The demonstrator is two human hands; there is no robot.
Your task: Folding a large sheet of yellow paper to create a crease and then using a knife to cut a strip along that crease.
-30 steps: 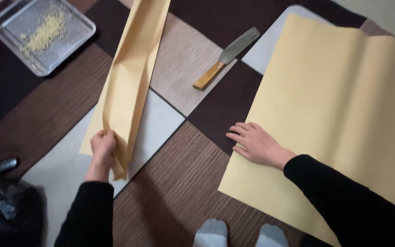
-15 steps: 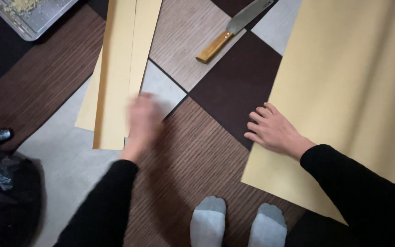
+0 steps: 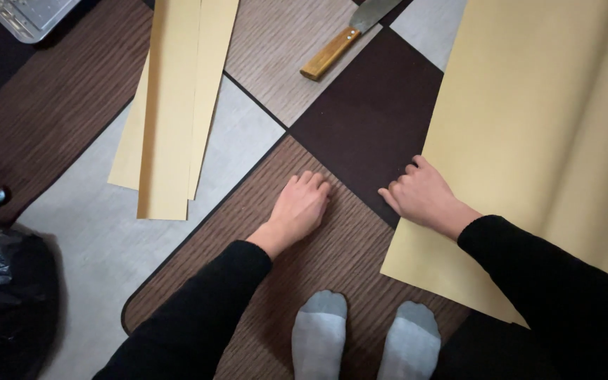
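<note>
- left hand (image 3: pixel 300 207): fingers open, flat on the floor mat (image 3: pixel 360 127), frame centre.
- right hand (image 3: pixel 422 195): fingers open, pressing the large paper sheet (image 3: pixel 529 141) edge.
- folded paper strip (image 3: pixel 174 105): upper left, apart.

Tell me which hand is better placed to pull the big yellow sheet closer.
Right. The right hand already rests on the large yellow paper sheet's edge, while the left hand lies flat on the patchwork floor mat, holding nothing.

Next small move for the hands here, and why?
Probably the left hand slides right to join the right hand on the edge of the big yellow sheet. It lies empty on the floor mat; the folded strips are set aside.
</note>
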